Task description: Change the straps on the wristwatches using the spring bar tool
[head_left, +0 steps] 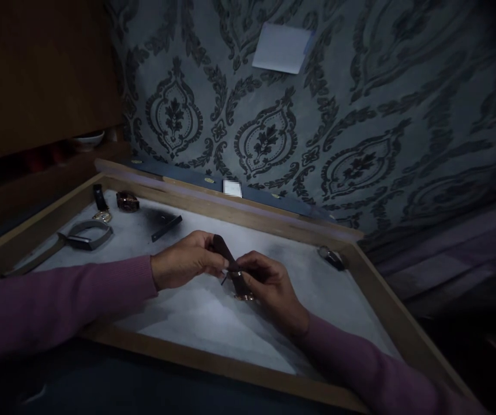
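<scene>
Both my hands meet over the middle of a shallow wooden tray lined in white. My left hand pinches the upper end of a dark watch strap. My right hand grips the lower part of the same strap, where a small gold-coloured watch case hangs just above the lining. Both sleeves are pink. The light is dim, so the strap's buckle end is hard to make out.
On the tray's far left lie a metal watch band, a brown watch, a small dark strap piece and a dark flat bar. Another watch rests near the right rim. A patterned wall rises behind, with a white note.
</scene>
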### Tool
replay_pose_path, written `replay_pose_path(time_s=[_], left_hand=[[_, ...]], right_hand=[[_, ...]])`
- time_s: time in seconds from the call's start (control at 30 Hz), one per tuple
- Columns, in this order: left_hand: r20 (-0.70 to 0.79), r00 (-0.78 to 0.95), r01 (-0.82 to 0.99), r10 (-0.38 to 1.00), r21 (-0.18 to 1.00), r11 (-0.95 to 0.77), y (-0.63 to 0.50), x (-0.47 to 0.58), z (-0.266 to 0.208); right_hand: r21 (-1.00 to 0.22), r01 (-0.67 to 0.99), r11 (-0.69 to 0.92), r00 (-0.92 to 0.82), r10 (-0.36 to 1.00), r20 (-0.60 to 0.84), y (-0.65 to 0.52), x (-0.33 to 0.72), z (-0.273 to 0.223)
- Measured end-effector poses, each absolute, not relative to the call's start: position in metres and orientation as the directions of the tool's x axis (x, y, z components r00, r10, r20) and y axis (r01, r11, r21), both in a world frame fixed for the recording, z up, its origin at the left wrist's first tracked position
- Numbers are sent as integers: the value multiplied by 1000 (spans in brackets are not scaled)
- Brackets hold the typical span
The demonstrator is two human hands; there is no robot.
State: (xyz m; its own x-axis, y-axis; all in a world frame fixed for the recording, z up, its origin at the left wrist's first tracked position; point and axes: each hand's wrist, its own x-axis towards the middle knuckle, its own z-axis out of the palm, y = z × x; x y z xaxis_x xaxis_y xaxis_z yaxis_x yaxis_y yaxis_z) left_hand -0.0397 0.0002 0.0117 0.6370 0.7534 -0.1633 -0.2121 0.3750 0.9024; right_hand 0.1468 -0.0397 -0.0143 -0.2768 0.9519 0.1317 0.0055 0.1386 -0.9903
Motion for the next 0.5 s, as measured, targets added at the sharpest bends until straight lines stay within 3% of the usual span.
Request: replay_pose_path(time_s=[0.33,0.5], left_hand=[[-102,606,-261,789,911,319,-3,-37,12],[-77,640,-294,765,895,336,0,-38,8]], right_hand=[[-952,41,303,-301,912,277,-38,151,-20],[-842,221,492,-298,857,422,-38,154,-18]])
